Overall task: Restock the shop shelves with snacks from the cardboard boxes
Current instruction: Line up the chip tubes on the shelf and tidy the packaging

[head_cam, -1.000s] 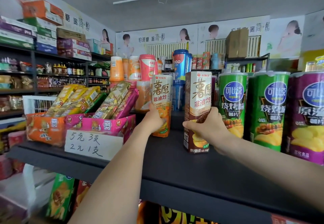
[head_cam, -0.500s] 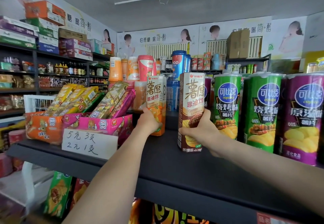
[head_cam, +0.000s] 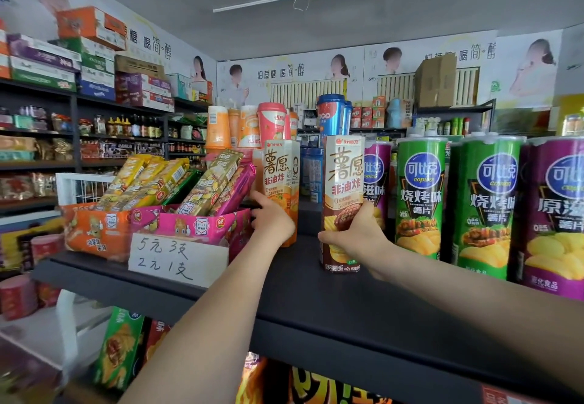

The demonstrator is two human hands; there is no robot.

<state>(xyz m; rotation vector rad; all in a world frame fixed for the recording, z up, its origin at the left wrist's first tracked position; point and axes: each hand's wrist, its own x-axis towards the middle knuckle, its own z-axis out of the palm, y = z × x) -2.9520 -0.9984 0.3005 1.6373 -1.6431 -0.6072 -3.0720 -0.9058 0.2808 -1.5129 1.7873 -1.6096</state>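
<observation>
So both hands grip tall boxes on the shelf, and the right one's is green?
Not green: in the head view the right hand grips a brown box. The left hand grips an orange box, and both are on the shelf.

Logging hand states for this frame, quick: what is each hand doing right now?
Left hand: closed, holding the orange snack box.
Right hand: closed, holding the brown snack box.

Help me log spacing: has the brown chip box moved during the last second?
Yes. The brown chip box slid left, away from the fixed green can, widening the gap between them.
</observation>
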